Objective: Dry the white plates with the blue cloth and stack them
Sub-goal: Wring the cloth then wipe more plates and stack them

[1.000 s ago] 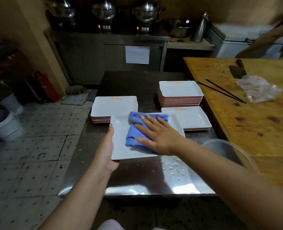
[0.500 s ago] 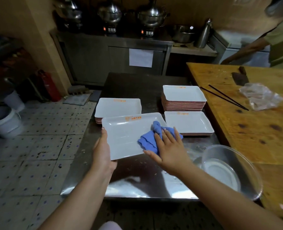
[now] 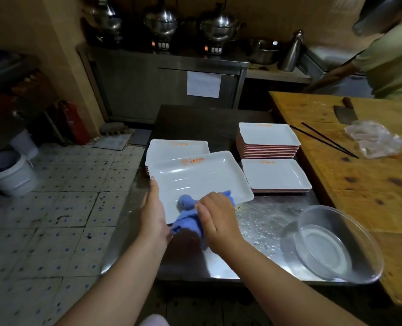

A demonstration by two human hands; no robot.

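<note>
Plate (image 3: 200, 182), white and rectangular, sits at frame centre, tilted above the steel table (image 3: 261, 222). Left hand (image 3: 153, 212) grips its left edge; right hand (image 3: 215, 216) clutches the blue cloth (image 3: 187, 216) at its near edge. Bare wet steel lies lower centre, up to the table's front edge. 3 plate stacks crowd behind: a short stack (image 3: 176, 147) at centre left, a tall stack (image 3: 268, 141) at upper right, a low stack (image 3: 275, 176) just right. A clear bowl (image 3: 336, 243) sits lower right, beside the wooden counter (image 3: 372, 184).
</note>
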